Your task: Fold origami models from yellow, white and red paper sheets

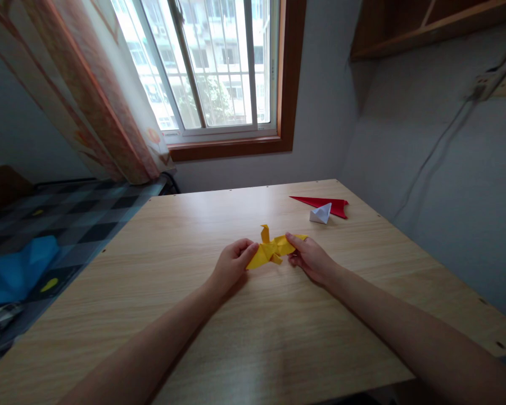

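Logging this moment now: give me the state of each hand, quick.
Left hand: closed, pinching the left wing of the yellow origami bird.
Right hand: closed, pinching the bird's right wing.

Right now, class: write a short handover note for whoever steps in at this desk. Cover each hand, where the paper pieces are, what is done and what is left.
Left hand: grip pinched on the left wing of the yellow paper bird.
Right hand: pinching its right wing.
The bird sits low over the wooden table, one point standing upright.
Done: a red folded piece and a small white folded piece lie at the table's far right, touching.
Left: the yellow bird looks nearly shaped; its wings are probably being spread.
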### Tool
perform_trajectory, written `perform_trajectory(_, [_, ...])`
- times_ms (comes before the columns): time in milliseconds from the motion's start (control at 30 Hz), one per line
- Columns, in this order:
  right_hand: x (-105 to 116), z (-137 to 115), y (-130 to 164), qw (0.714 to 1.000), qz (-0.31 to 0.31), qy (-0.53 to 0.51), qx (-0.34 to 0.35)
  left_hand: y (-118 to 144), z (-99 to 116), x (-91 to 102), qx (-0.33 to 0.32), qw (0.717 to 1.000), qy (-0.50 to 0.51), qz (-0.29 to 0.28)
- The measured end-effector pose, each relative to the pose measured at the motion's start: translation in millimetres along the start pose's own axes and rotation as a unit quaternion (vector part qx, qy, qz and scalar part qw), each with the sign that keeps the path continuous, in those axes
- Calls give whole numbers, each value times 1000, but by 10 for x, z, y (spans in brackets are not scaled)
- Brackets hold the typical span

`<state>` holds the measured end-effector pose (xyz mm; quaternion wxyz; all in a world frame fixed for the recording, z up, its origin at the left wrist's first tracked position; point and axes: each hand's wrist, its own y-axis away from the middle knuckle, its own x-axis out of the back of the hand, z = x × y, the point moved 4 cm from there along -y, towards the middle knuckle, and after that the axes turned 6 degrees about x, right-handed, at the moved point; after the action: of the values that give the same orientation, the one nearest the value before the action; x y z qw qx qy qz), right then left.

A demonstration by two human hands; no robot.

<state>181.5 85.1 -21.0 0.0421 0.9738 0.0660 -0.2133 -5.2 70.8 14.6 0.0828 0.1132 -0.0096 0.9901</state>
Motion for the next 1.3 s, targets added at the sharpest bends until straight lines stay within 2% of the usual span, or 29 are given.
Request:
perform_trajectory(267, [89,-68,-61,999,-6,38,13,-20,-42,88,31,998,46,32])
perform_trajectory(367, [106,-65,-59,998,-25,52,-13,-42,-74,117,51,995,76,38])
perform_trajectory(467, [129,-67,-81,998,-45,15,-42,-83,-130,169,74,984,151,58])
perform_trajectory(533, [183,-93,-122,999,-15,-26,-40,-114,-167,208,81,971,211,78])
perform_trajectory(667, [351,-167,-207,987,118,-108,-1,-149,-216,236,89,951,282,93])
perform_trajectory(733, [393,-188,-231,982,145,-123,10,-148,-220,228,90,951,281,93])
perform_trajectory(1033, [383,-173,-366,984,105,-144,10,-133,-207,178,65,967,225,95])
perform_trajectory(1233, [420,-188,-442,978,122,-166,-13,-134,-221,160,60,973,206,82])
perform_trajectory(1300, [418,-184,-445,980,111,-161,-28,-134,-227,158,61,973,207,79])
